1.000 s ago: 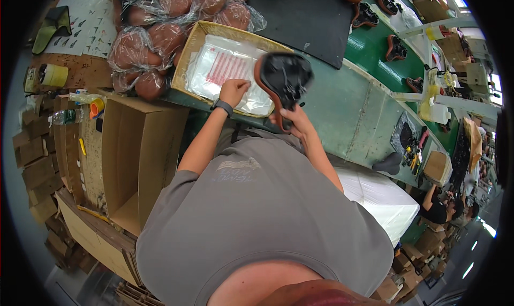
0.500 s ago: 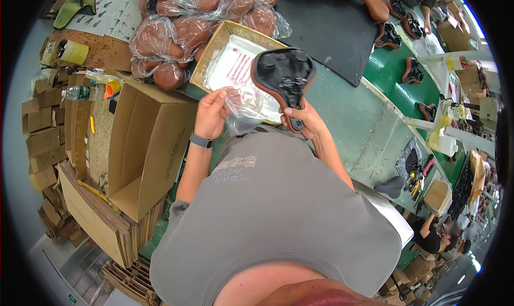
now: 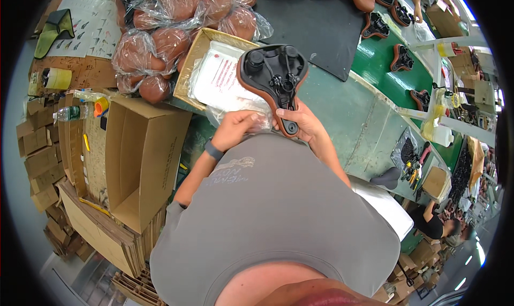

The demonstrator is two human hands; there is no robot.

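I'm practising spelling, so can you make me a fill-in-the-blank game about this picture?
1. The hand gripping the saddle is the person's ____ one.
2. The left hand holds something thin and clear, made of ____.
3. The saddle's upturned underside is ____.
4. The person's shirt is ____.

Missing words: right; plastic; black; grey.

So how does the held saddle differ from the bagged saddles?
The held saddle has its visible underside uncovered; the bagged saddles are wrapped in clear plastic.
The held saddle turns its black underside to the camera; the bagged saddles show mostly brown covers.
The held saddle is gripped by its narrow end in the right hand; the bagged saddles lie heaped together.
Shared: both show brown.
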